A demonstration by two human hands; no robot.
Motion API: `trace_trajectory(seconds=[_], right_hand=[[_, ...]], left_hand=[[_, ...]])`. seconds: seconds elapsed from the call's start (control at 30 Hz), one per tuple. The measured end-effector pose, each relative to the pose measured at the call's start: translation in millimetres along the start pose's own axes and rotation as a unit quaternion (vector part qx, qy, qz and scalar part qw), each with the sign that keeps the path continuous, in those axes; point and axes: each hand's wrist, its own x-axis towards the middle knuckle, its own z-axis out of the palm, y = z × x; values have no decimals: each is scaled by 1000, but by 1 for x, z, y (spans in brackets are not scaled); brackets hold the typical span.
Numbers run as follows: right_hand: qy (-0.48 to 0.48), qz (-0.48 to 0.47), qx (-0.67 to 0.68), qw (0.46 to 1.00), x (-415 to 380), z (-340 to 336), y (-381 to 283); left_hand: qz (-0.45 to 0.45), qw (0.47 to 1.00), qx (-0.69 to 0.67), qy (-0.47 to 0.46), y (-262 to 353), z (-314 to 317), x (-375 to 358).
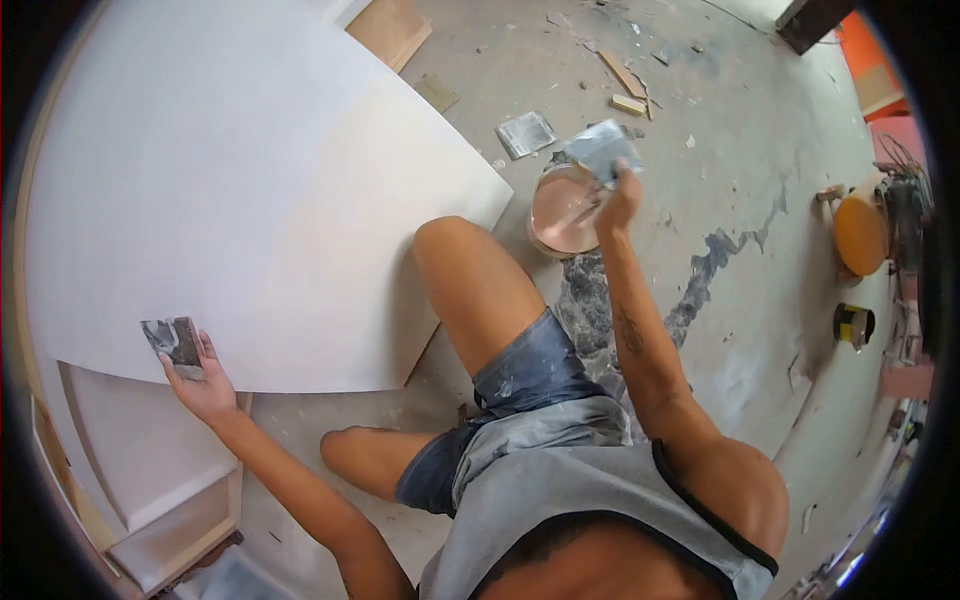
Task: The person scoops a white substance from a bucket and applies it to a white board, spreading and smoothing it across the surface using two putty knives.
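Note:
My left hand (pixel 205 388) is closed on a small flat scraper (pixel 172 342), dark and smeared with pale stuff, at the lower left edge of the white panel (pixel 230 200). Fingers and thumb grip its near end. In my right hand (pixel 618 205) is a wider flat metal putty scraper (pixel 603 150), slightly blurred, above the far right side of a round tub (pixel 534 232). Pinkish putty (pixel 562 205) shows inside the tub, and a stick-like shape crosses it. Just beyond the tub, another flat metal plate (pixel 525 134) lies on the floor.
Wood scraps (pixel 625 78) and debris lie on the grey concrete floor. Dark patches (pixel 590 310) mark the floor beside my leg. At right stand an open tin (pixel 853 326) and an orange-yellow round object (pixel 860 235). White framed pieces (pixel 150 440) sit below the panel.

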Motion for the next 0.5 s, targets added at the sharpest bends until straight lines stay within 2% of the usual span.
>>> trace_trajectory(seconds=[0.03, 0.07, 0.13, 0.17, 0.2, 0.27, 0.3, 0.33, 0.4, 0.47, 0.5], right_hand=[[-12, 82, 195, 977, -21, 20, -63], [-14, 88, 191, 977, -26, 19, -55], [26, -15, 53, 998, -30, 14, -28], [15, 40, -2, 999, -36, 16, -21], [19, 37, -4, 999, -32, 14, -18], [38, 104, 63, 992, -21, 17, -32], [2, 101, 185, 978, -25, 23, -62], [5, 102, 181, 978, -29, 24, -60], [48, 29, 225, 973, -30, 27, -54], [22, -12, -34, 999, -31, 8, 6], [33, -6, -20, 999, -34, 17, 0]], left_hand=[[8, 1000, 10, 7, -2, 5, 0], [13, 1000, 25, 13, -1, 7, -3], [19, 999, 35, 34, -2, 14, -8], [27, 997, 40, 53, -5, 19, -8], [24, 998, 38, 50, -5, 23, -7], [27, 996, 47, 72, -5, 27, -12], [20, 996, 53, 76, -3, 31, -17], [23, 994, 55, 88, -4, 37, -19], [25, 994, 49, 94, -9, 41, -16], [30, 996, 47, 73, -7, 32, -14], [29, 995, 46, 87, -7, 33, -13]])
